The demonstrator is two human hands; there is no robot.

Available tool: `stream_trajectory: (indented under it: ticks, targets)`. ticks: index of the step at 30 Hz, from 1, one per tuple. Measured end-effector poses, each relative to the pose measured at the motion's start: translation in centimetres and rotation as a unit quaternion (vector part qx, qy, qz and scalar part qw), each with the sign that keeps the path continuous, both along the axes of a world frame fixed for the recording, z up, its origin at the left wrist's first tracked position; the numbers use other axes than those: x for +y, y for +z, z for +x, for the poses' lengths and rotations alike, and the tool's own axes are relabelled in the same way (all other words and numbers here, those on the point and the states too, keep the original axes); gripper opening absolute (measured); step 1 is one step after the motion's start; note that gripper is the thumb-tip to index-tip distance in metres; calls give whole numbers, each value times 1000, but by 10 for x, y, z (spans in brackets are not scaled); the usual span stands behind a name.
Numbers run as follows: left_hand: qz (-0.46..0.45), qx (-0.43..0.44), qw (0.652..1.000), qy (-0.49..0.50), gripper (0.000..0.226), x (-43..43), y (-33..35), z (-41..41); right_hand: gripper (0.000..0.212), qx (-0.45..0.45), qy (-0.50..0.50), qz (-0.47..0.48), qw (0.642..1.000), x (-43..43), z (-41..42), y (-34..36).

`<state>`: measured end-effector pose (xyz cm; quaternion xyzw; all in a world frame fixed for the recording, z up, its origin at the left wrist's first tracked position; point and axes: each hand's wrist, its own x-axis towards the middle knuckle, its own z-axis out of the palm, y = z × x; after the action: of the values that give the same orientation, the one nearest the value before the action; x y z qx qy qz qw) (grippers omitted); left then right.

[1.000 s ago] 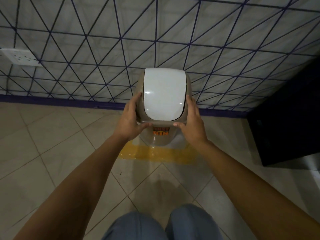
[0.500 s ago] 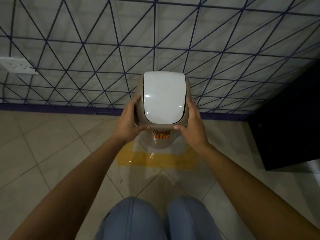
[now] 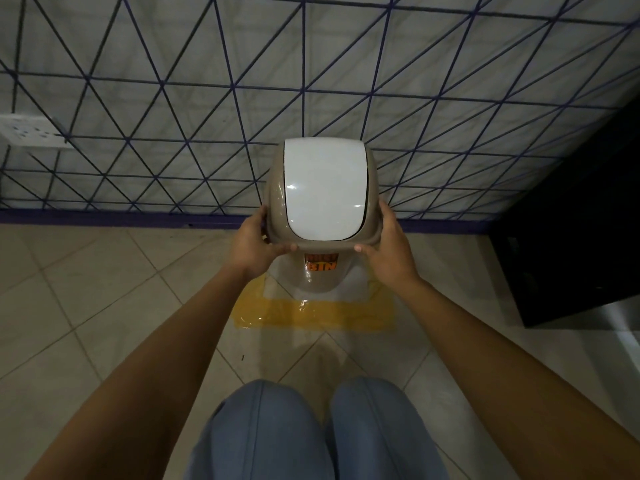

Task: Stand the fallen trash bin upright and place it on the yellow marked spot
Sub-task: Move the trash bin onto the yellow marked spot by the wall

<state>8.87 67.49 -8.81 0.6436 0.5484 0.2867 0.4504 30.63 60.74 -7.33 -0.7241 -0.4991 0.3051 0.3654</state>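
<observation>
The trash bin (image 3: 323, 192) is upright: a beige body with a white swing lid and an orange label on its front. Its base sits inside the yellow taped square (image 3: 313, 313) on the floor, close to the wall. My left hand (image 3: 256, 242) grips the lid's left edge, thumb under the front rim. My right hand (image 3: 389, 245) grips the lid's right edge in the same way. The far side of the yellow mark is hidden behind the bin.
A tiled wall with a dark diagonal grid (image 3: 173, 98) rises right behind the bin. A white socket plate (image 3: 31, 129) is on the wall at left. A black cabinet (image 3: 575, 237) stands to the right. My knees in blue trousers (image 3: 318, 434) are below.
The bin has sunk lower onto the yellow mark with both hands still on its lid. My knees have come further into view as my head dropped lower.
</observation>
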Motion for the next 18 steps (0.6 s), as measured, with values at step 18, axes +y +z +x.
stream_trajectory:
  ticks: [18]
  targets:
    - [0,-31,1000,2,86,-7,2,6,96,13,-14,-3,1000,-3,5,0]
